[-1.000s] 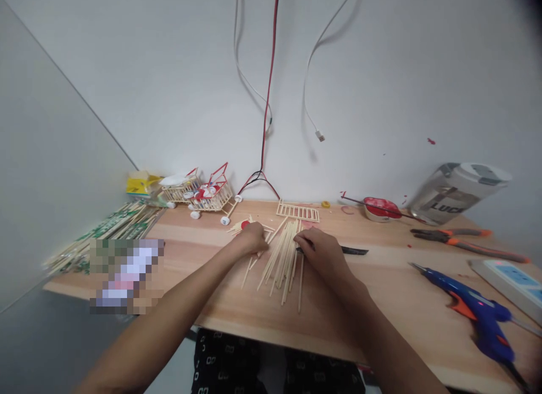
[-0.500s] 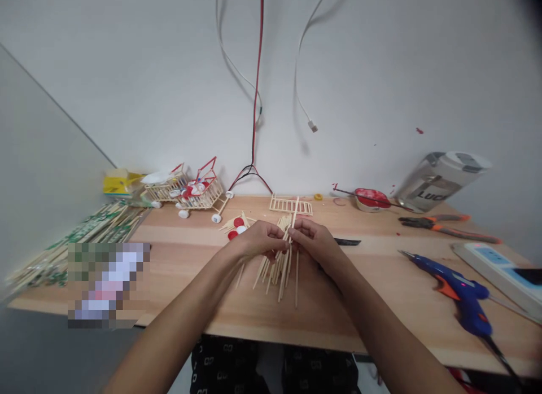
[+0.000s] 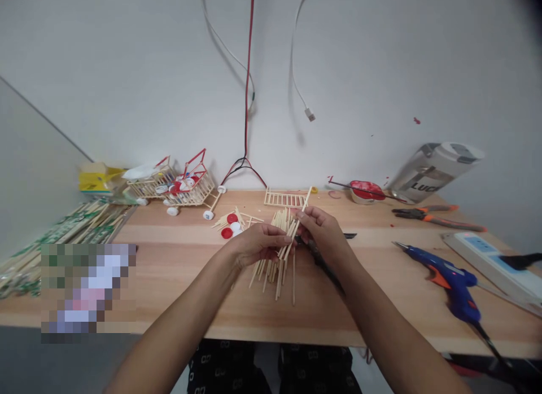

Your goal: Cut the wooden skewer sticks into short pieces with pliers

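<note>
A pale wooden stick (image 3: 308, 196) slants between my two hands above a loose pile of similar sticks (image 3: 271, 274). My left hand (image 3: 260, 244) pinches its lower part, thumb and fingers closed together. Higher up, my right hand (image 3: 319, 227) grips the same stick between thumb and fingertips. One or more other sticks may lie alongside it; the fingers hide this. Beyond the hands lies a small ladder-like frame of sticks (image 3: 284, 200). Red caps (image 3: 227, 233) and white caps lie left of the pile with short stick pieces. A dark tool (image 3: 324, 264) is partly covered by my right forearm.
Two small stick-built carts (image 3: 192, 193) with white wheels stand at the back left. Bundled sticks (image 3: 63, 241) lie at the left, near a blurred-out object (image 3: 91, 292). On the right are pliers (image 3: 436, 218), a blue glue gun (image 3: 453, 284), a power strip (image 3: 491, 258) and a clear jar (image 3: 436, 171).
The held stick has tilted further to the right. My right hand has shifted slightly right and up, away from my left hand. The whole view has moved a little.
</note>
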Action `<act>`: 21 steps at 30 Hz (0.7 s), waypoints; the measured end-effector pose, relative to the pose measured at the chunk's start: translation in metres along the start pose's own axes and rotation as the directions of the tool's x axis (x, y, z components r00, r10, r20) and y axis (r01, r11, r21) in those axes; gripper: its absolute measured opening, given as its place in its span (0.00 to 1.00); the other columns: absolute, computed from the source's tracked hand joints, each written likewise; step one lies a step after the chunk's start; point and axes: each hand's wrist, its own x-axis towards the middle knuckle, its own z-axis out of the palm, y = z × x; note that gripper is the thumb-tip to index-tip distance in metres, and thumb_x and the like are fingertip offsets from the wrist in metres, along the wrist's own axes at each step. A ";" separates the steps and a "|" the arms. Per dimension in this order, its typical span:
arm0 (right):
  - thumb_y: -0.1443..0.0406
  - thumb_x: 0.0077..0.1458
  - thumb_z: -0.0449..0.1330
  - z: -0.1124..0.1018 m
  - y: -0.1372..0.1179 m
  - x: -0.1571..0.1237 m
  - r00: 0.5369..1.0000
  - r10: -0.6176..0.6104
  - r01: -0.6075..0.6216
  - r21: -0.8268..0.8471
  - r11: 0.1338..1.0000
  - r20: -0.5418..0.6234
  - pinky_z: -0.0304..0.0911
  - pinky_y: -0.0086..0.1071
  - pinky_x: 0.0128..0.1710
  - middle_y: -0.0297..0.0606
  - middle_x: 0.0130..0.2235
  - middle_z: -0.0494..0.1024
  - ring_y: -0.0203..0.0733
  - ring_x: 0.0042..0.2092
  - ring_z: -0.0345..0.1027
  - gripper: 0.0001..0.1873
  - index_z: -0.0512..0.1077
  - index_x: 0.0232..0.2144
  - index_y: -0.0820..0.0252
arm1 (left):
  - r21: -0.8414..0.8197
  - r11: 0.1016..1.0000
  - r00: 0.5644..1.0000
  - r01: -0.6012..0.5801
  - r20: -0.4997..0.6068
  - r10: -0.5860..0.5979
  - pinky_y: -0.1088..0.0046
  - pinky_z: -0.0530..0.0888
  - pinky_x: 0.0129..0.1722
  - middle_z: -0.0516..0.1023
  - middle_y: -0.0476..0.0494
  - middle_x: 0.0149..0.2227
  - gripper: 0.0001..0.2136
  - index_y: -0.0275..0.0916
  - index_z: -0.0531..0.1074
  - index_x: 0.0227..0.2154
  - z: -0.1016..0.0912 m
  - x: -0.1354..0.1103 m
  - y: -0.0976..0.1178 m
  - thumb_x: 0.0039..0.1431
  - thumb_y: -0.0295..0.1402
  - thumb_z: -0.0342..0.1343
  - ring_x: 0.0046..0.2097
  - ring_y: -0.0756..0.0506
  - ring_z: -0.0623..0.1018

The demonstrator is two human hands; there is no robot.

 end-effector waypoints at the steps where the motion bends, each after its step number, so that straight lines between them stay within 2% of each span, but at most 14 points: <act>1: 0.53 0.49 0.61 0.000 0.000 0.000 1.000 0.005 -0.005 0.000 1.000 -0.007 0.53 0.25 0.18 0.29 0.19 0.70 0.30 0.18 0.58 0.15 0.67 0.28 0.60 | 0.009 1.000 1.000 0.005 -0.008 -0.005 0.82 0.68 0.22 0.72 0.50 0.24 0.15 0.32 0.77 0.30 0.000 0.000 0.000 0.42 0.38 0.68 0.22 0.57 0.68; 5: 0.54 0.49 0.61 0.000 0.002 0.001 1.000 0.024 -0.025 -0.012 1.000 -0.018 0.56 0.26 0.20 0.29 0.20 0.71 0.31 0.19 0.60 0.15 0.67 0.30 0.60 | 0.036 0.999 0.999 0.013 -0.036 -0.012 0.81 0.69 0.22 0.75 0.46 0.26 0.15 0.32 0.78 0.31 0.002 -0.001 0.001 0.42 0.39 0.67 0.25 0.55 0.71; 9: 0.54 0.49 0.61 0.001 0.003 0.002 1.000 0.021 -0.021 -0.036 0.999 -0.004 0.56 0.26 0.20 0.29 0.20 0.71 0.31 0.19 0.60 0.15 0.67 0.30 0.60 | 0.092 0.995 0.998 -0.035 -0.058 0.040 0.80 0.69 0.22 0.76 0.44 0.26 0.15 0.32 0.78 0.29 0.001 0.000 -0.002 0.41 0.39 0.67 0.25 0.54 0.71; 13: 0.53 0.51 0.59 0.000 0.000 0.001 0.999 -0.032 0.033 -0.054 0.998 0.017 0.53 0.26 0.19 0.27 0.19 0.67 0.31 0.19 0.57 0.15 0.68 0.31 0.59 | 0.215 0.969 0.980 -0.120 -0.131 0.150 0.80 0.69 0.23 0.77 0.42 0.27 0.16 0.31 0.78 0.30 -0.005 0.000 -0.005 0.44 0.42 0.65 0.26 0.53 0.72; 16: 0.53 0.53 0.57 0.002 -0.005 -0.002 0.995 -0.047 0.057 -0.114 0.992 0.090 0.53 0.26 0.20 0.28 0.21 0.66 0.31 0.20 0.58 0.16 0.71 0.37 0.60 | 0.243 0.942 0.932 -0.229 -0.223 0.284 0.79 0.69 0.24 0.78 0.41 0.29 0.16 0.32 0.78 0.30 -0.011 -0.002 -0.003 0.48 0.43 0.62 0.28 0.51 0.73; 17: 0.53 0.53 0.57 0.003 -0.007 -0.003 0.992 -0.038 0.055 -0.139 0.989 0.120 0.53 0.27 0.20 0.28 0.21 0.66 0.31 0.20 0.58 0.17 0.71 0.38 0.60 | 0.259 0.922 0.897 -0.286 -0.266 0.353 0.79 0.69 0.24 0.78 0.41 0.30 0.15 0.33 0.77 0.31 -0.013 -0.003 -0.001 0.50 0.43 0.61 0.28 0.51 0.73; 18: 0.53 0.53 0.57 0.004 -0.008 -0.005 0.989 -0.024 0.048 -0.159 0.986 0.148 0.52 0.26 0.20 0.28 0.21 0.65 0.31 0.20 0.58 0.18 0.72 0.39 0.61 | 0.300 0.886 0.840 -0.355 -0.313 0.443 0.77 0.70 0.25 0.78 0.41 0.30 0.15 0.33 0.77 0.32 -0.014 -0.005 0.001 0.51 0.42 0.59 0.29 0.51 0.74; 19: 0.54 0.53 0.57 0.005 -0.010 -0.008 0.985 -0.001 0.031 -0.171 0.985 0.173 0.51 0.26 0.20 0.28 0.21 0.65 0.30 0.20 0.57 0.18 0.72 0.40 0.61 | 0.376 0.824 0.756 -0.424 -0.353 0.551 0.76 0.71 0.26 0.79 0.42 0.31 0.13 0.34 0.77 0.33 -0.015 -0.007 0.004 0.53 0.41 0.58 0.30 0.50 0.74; 21: 0.55 0.53 0.57 0.008 -0.011 -0.012 0.967 0.073 -0.034 -0.158 0.987 0.246 0.48 0.25 0.19 0.28 0.21 0.65 0.29 0.19 0.55 0.20 0.71 0.44 0.62 | 0.611 0.610 0.524 -0.505 -0.345 0.779 0.71 0.73 0.35 0.79 0.42 0.34 0.10 0.37 0.77 0.35 -0.016 -0.012 0.009 0.55 0.37 0.57 0.36 0.47 0.76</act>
